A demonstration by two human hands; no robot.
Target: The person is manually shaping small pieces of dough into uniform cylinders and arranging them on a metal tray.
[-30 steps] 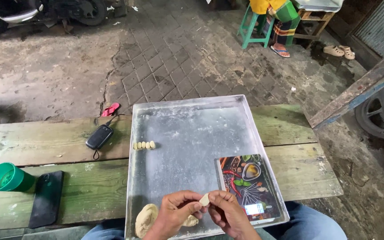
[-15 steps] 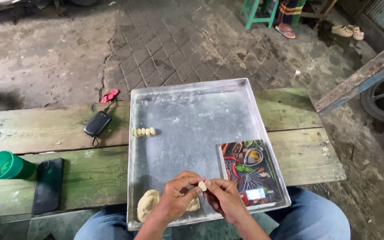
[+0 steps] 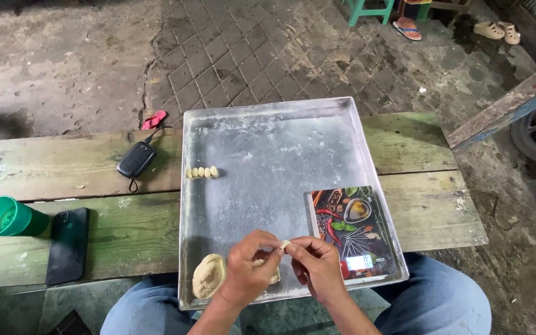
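**Two hands pinching dough over a floured tray**

The left hand (image 3: 249,267) and right hand (image 3: 321,267) meet over the near edge of a metal tray (image 3: 268,118), fingertips closed together on a small piece of dough (image 3: 285,244). A dough lump (image 3: 208,276) lies just left. Shaped pieces (image 3: 201,172) sit in a row by the tray's left wall. A kitchen scale (image 3: 352,229) rests at the right.

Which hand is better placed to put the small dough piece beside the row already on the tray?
Probably the left hand: the dough piece is between both hands' fingertips, and the row lies on its side.
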